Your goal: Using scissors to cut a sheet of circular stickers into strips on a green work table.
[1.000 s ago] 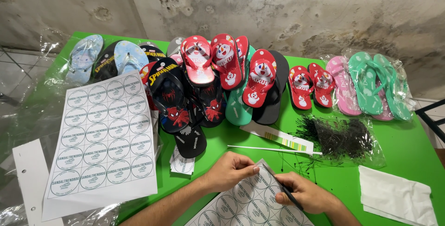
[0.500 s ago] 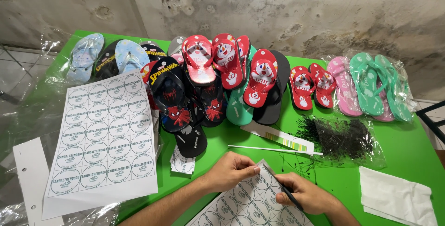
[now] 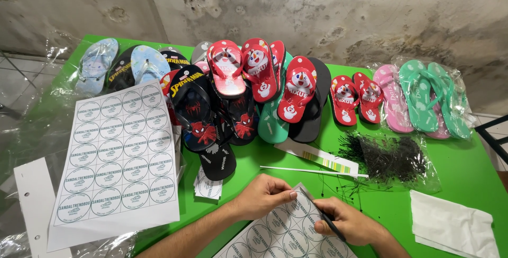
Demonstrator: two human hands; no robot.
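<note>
My left hand (image 3: 263, 195) pinches the top corner of a sheet of round stickers (image 3: 280, 231) lying at the near edge of the green table (image 3: 460, 163). My right hand (image 3: 346, 223) rests on the same sheet's right side and grips a thin dark tool (image 3: 329, 221) between its fingers, tip pointing toward the corner. Both forearms come in from the bottom of the view.
A second full sticker sheet (image 3: 116, 155) lies at left on white paper. Many flip-flops (image 3: 248, 86) in red, black, blue, pink and teal are piled along the back. A bag of black plastic ties (image 3: 391, 157), a paper strip (image 3: 317, 157) and white tissue (image 3: 455, 229) lie at right.
</note>
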